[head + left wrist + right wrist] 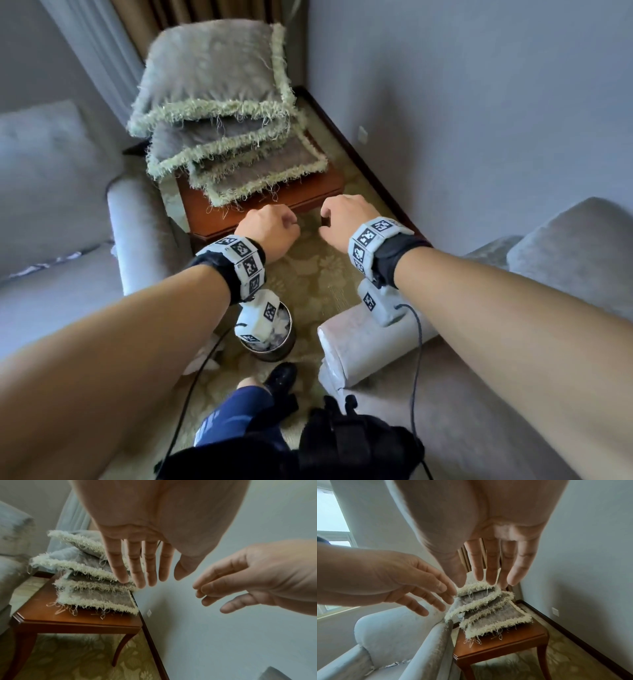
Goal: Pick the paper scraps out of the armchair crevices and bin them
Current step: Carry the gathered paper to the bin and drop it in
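Paper scraps [44, 265] show as a pale, torn line in the crevice between the seat and backrest of the armchair [51, 291] on the left; the right wrist view shows the same strip at the back of the seat. The bin [274, 346] stands on the carpet below the left wrist, already holding crumpled white paper. Both hands are up in mid-air in front of the wooden side table [260, 212] with its stack of fringed cushions [219, 113]: the left hand [270, 231] and right hand [346, 221] each have loose, nearly straight fingers and hold nothing. This looks like a pause between rounds. The next move probably calls for turning left, reaching into that crevice and pinching out the strip.
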The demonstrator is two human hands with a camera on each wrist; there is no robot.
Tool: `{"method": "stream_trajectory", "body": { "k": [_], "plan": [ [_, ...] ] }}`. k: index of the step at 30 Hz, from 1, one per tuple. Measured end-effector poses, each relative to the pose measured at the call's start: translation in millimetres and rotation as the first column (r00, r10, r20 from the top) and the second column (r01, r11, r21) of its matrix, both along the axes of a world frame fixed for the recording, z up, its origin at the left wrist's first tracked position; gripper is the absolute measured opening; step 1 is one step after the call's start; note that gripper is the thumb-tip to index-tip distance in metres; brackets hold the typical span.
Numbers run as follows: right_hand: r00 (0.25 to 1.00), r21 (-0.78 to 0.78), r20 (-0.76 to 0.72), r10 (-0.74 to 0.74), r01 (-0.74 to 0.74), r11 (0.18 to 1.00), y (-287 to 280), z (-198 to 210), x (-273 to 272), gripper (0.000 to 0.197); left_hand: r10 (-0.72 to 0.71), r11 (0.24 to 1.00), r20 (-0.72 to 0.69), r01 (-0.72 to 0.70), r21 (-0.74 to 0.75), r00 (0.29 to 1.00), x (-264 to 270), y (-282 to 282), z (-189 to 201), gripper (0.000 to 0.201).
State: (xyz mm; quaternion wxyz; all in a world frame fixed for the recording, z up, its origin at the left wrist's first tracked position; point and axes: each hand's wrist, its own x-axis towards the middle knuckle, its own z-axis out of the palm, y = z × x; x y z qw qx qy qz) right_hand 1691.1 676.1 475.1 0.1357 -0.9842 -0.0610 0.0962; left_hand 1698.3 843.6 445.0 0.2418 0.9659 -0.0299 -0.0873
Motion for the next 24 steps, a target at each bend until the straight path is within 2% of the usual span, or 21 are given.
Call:
{"method": "stream_trajectory", "body": {
  "k": [5,9,15,19,24],
  "plan": [
    [0.993,0.075,0.015,0.115,-0.116,0.99,55.0,31.9,3.9,0.031,0.124,0.992,0.052,-0.125,0.033,0.991,-13.4,54.8,34.8,0.011],
    [0.971,0.103,0.012,0.239,-0.239,0.965,110.0,41.3,4.1,0.032,0.213,0.975,0.054,-0.215,0.051,0.976,-24.5,110.9,40.9,0.013],
    [0.927,0.059,-0.004,0.374,-0.373,0.926,197.1,47.7,14.4,0.027,0.325,0.942,0.076,-0.33,0.064,0.943,-31.1,208.5,45.0,0.016],
    [0.905,0.023,0.001,0.426,-0.426,0.905,275.3,51.7,36.2,0.027,0.406,0.911,0.073,-0.41,0.046,0.911,-22.6,289.5,43.2,0.015],
    [0.894,0.012,0.017,0.447,-0.447,0.894,408.8,48.2,69.2,0.025,0.427,0.903,0.066,-0.429,0.019,0.902,-1.6,407.9,39.9,0.019]
  ]
}}
